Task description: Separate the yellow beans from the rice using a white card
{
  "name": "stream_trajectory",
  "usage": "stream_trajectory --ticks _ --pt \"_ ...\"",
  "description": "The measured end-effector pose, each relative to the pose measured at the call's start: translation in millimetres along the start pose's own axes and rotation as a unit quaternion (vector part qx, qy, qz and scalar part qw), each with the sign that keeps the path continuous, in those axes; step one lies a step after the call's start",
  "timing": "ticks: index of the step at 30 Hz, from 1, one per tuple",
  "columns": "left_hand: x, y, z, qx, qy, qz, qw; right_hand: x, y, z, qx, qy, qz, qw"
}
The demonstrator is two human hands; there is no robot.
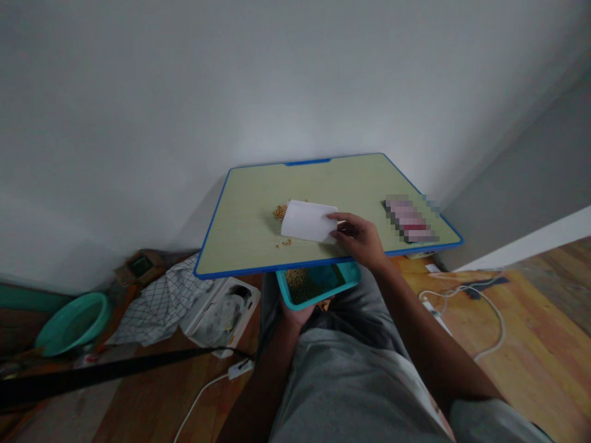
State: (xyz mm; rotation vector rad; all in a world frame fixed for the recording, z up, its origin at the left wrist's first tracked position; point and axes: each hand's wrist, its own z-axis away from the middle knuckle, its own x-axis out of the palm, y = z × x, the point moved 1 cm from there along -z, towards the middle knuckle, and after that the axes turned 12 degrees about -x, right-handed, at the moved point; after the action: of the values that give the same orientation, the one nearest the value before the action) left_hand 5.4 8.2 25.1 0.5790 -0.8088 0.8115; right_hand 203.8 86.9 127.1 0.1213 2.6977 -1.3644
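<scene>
The right hand (pixel 359 240) is on the bench (pixel 244 231), a pale green board with a blue edge, close to the bench's front edge. Its grip is narrow: thumb and fingers pinch the right end of a white card (pixel 308 221), which lies nearly flat on the bench. The card's long axis runs roughly side to side, tilted slightly, and its left end points at a small heap of soybeans (pixel 279 212) on the bench. The heap touches or sits just beside that end, though the card may hide part of it, and a few loose beans lie just in front of the card.

The right hand is clearly the nearer to both card and beans. The left hand (pixel 295 316) is below the bench's front edge, under a teal tray (pixel 351 276) that holds more beans. It cradles the tray from beneath, but its fingers are hidden, so I cannot tell how far the grip closes. A blurred flat object (pixel 409 218) lies near the bench's right corner, well apart from the card.
</scene>
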Motion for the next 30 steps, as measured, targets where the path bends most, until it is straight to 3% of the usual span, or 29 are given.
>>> stream_trajectory --ticks 18,25,30 --pt "-3.0 1.0 -3.3 0.002 -0.022 -0.006 1.000 -1.2 0.3 -0.4 0.002 -0.031 0.014 0.999" --pt "3.9 1.8 0.8 -0.002 -0.001 -0.016 1.000 0.0 -1.1 0.0 -0.001 -0.044 0.004 0.999" --pt "-2.1 1.0 -2.5 0.001 -0.017 -0.030 0.999 -0.1 -2.1 -0.5 0.001 -0.048 0.004 0.999"
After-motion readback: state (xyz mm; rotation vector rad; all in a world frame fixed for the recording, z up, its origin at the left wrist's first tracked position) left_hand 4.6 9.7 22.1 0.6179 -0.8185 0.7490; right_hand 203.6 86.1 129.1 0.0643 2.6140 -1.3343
